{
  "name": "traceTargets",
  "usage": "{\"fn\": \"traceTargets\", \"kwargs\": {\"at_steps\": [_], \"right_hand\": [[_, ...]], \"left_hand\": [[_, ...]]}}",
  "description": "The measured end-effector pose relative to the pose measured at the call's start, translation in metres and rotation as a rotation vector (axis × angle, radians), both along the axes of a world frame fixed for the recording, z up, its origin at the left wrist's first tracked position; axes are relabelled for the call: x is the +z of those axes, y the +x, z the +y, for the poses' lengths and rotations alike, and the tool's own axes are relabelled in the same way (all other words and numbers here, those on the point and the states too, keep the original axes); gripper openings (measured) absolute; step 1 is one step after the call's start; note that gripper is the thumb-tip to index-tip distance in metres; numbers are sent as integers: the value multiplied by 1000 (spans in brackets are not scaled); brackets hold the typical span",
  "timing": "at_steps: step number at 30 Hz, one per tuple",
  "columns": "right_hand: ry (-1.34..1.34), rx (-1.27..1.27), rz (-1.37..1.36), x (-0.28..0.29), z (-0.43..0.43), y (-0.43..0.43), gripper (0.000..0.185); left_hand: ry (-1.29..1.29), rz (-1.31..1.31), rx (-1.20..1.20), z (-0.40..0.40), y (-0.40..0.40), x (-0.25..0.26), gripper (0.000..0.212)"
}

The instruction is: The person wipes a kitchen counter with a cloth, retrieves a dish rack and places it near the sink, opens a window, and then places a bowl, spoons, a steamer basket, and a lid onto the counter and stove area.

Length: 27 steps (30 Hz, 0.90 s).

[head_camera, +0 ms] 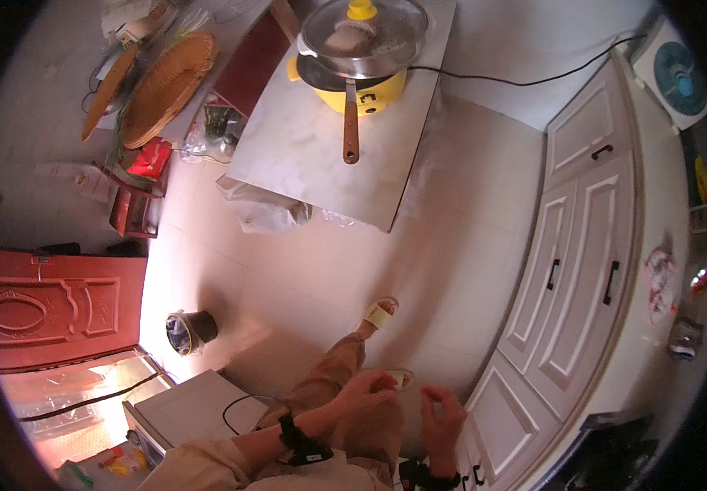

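Note:
My left hand [368, 391] hangs in front of my legs with its fingers loosely bent and nothing seen in it. To its right, my right hand [442, 420] is raised near the lower cabinets, its thumb and fingers apart and no object between them. Both wrists wear black straps. Before me, on a table [304, 156], stands a yellow electric pot [335, 98] with a dark inside. A fogged glass lid [384, 46] with a yellow knob sits off-centre over it. The wooden handle [351, 132] of a metal utensil sticks out over the pot's front; its working end is hidden.
White cabinets [586, 282] with black handles run along the right under a counter [629, 362]. A lined bin [200, 331] stands on the floor at left, near a red door [65, 307]. Plastic bags [273, 205] lie under the table; a black cord [513, 81] runs from the pot.

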State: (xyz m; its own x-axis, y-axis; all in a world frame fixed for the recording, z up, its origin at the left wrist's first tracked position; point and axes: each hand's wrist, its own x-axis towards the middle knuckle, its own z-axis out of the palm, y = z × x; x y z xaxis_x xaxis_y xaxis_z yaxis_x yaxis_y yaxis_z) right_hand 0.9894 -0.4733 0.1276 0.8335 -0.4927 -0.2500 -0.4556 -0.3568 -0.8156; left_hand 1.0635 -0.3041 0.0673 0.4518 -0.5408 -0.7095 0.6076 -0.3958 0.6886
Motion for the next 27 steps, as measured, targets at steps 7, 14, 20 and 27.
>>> {"fn": "traceTargets", "kwargs": {"at_steps": [7, 14, 20, 27], "right_hand": [[76, -45, 91, -63, 6, 31, 10], [186, -113, 108, -86, -6, 55, 9], [130, -110, 107, -104, -15, 43, 8], [84, -188, 109, -69, -33, 44, 7]], "left_hand": [[74, 0, -111, -8, 17, -31, 27], [93, 86, -185, -29, 23, -45, 25], [83, 66, -247, -44, 37, -40, 26], [2, 52, -231, -63, 42, -17, 25]]}}
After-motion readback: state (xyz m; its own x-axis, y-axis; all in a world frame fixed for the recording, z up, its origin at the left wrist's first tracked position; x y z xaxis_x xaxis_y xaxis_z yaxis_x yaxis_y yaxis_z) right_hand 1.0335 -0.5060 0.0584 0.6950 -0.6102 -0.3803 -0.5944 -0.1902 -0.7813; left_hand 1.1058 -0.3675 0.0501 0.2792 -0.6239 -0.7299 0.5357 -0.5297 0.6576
